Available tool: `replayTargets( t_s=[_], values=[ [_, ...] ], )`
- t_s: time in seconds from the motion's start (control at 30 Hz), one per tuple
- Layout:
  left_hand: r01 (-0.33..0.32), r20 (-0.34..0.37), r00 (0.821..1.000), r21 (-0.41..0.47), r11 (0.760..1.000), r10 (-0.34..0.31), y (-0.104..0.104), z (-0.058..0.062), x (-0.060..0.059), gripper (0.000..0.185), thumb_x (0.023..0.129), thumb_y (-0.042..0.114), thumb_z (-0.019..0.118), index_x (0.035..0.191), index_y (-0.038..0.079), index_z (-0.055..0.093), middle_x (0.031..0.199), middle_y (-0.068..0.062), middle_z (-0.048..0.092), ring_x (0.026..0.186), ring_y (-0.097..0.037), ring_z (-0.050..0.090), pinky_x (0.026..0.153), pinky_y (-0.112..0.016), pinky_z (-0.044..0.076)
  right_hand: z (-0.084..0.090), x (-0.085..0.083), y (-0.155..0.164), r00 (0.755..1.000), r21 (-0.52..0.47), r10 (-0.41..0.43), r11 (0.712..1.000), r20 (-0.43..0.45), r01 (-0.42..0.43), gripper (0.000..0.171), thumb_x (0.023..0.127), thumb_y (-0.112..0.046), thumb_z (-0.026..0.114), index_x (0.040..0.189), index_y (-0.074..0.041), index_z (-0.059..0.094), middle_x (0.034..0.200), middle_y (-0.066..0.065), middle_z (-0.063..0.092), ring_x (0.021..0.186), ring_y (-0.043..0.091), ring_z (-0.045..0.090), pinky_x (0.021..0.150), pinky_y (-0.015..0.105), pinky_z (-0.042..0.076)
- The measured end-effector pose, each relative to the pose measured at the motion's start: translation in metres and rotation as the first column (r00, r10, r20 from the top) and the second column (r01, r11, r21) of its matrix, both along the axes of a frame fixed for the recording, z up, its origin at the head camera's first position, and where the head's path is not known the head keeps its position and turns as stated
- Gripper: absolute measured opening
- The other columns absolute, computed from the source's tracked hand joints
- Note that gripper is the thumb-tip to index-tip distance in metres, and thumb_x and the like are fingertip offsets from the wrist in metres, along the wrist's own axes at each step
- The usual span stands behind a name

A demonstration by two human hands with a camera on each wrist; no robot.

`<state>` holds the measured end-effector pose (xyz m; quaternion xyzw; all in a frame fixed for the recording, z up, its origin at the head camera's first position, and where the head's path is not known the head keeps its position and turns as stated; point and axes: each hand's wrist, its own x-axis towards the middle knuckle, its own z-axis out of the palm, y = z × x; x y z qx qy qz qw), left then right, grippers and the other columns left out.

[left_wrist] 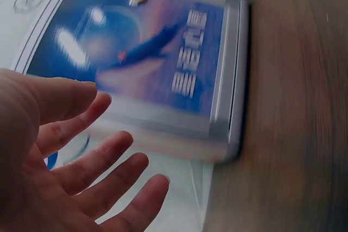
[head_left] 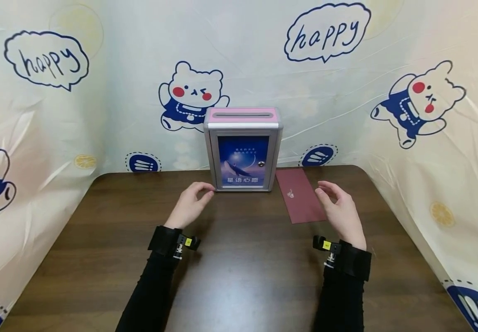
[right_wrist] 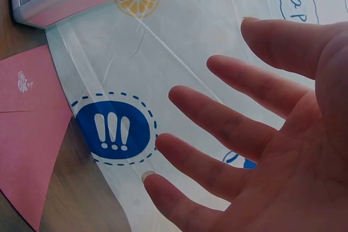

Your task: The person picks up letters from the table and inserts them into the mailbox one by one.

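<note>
A silver and pink box (head_left: pixel 243 159) with a slot in its top stands upright at the back of the table. Its front door carries a blue picture of a whale and a small round lock. Flat on the wood to its right lies a dark red envelope (head_left: pixel 301 198) with a small pale mark. My left hand (head_left: pixel 191 203) hovers by the box's lower left corner, fingers loosely bent and holding nothing. The right hand (head_left: pixel 342 212) is just right of the envelope, its fingers spread apart in the right wrist view, with nothing in them.
A brown wooden table (head_left: pixel 230 276) reaches back to a pale cloth (head_left: pixel 255 83) printed with bears and speech bubbles. The cloth rises behind the box and along both sides. Each wrist wears a black strap (head_left: pixel 166 240) with a small camera.
</note>
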<state>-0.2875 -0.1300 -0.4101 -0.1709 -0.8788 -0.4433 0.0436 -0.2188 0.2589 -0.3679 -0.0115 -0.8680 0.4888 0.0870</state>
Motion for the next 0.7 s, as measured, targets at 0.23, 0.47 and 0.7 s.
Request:
replayTargets(
  t_s=[0.23,0.47,0.7],
  values=[
    [0.162,-0.056,0.984,-0.123,0.979,-0.17,0.051,0.003,-0.001,0.019,0.099,0.017,0.059,0.113,0.008,0.067,0.119,-0.007,0.062,0.113,-0.022,0.057,0.098,-0.042,0.044,-0.004,-0.005,-0.003,1.0,-0.01,-0.002,1.0,-0.027,0.002,0.051,0.101,-0.04,0.052,0.137,-0.005,0.051,0.132,0.02,0.056,0.125,0.034,0.047,0.099,0.054,0.035],
    [0.352,-0.043,0.923,-0.313,0.882,-0.384,0.134,0.007,-0.024,0.019,0.099,0.018,0.058,0.114,0.009,0.067,0.116,-0.004,0.066,0.112,-0.017,0.058,0.1,-0.031,0.042,-0.001,-0.002,0.003,0.999,0.012,-0.02,1.0,-0.025,0.02,0.052,0.101,-0.042,0.051,0.138,-0.006,0.051,0.133,0.018,0.055,0.126,0.034,0.046,0.101,0.056,0.034],
    [0.365,0.046,0.914,-0.524,0.769,-0.403,0.223,0.007,-0.06,0.038,0.101,0.025,0.056,0.134,0.005,0.056,0.134,-0.008,0.057,0.122,-0.017,0.052,0.104,-0.024,0.037,0.001,0.003,0.01,0.999,0.024,-0.04,0.999,0.003,0.04,0.056,0.1,-0.046,0.049,0.14,-0.007,0.049,0.134,0.018,0.054,0.127,0.035,0.045,0.102,0.059,0.032]
  ],
)
